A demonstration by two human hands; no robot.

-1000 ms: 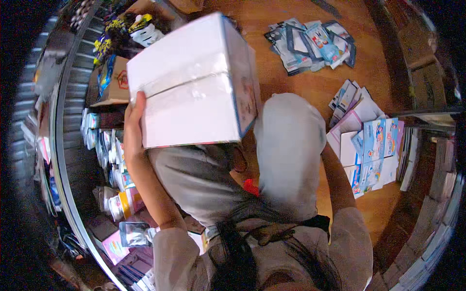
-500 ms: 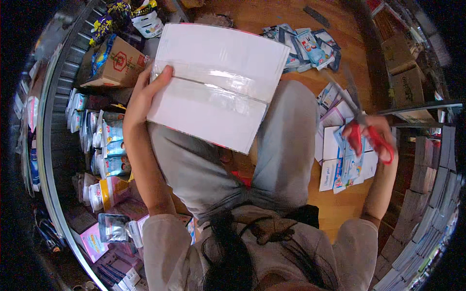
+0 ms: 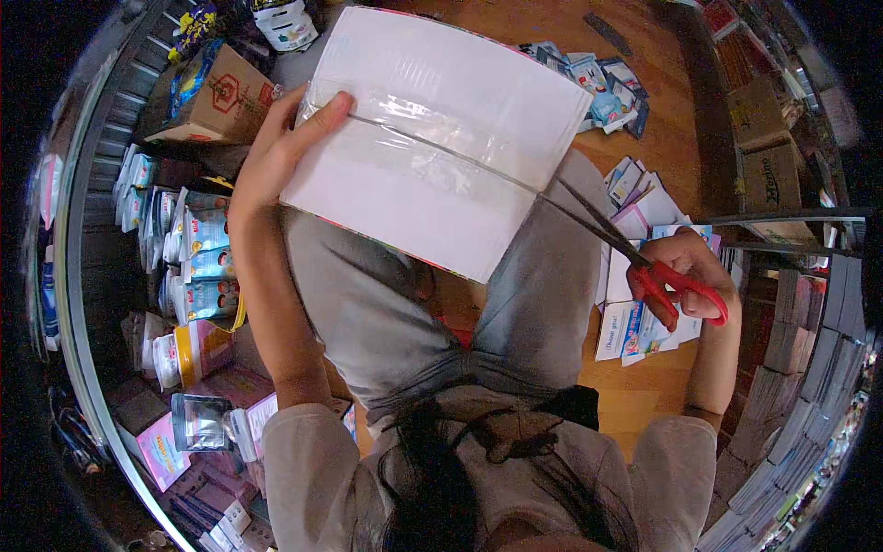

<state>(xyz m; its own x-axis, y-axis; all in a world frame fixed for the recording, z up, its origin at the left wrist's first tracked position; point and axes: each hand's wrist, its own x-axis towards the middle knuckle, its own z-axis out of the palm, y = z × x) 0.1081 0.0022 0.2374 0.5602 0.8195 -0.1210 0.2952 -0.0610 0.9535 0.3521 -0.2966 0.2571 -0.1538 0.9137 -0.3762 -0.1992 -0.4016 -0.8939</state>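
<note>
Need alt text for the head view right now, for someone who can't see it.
A seated person's left hand steadies a taped white box on their lap while the right hand holds red scissors, blade tips at the tape seam. Packets litter the wooden floor.

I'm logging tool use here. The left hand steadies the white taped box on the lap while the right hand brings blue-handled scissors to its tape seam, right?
Nearly. The head view shows the scissors in the right hand have red handles, not blue. The left hand does steady the white taped box on the lap.
</note>
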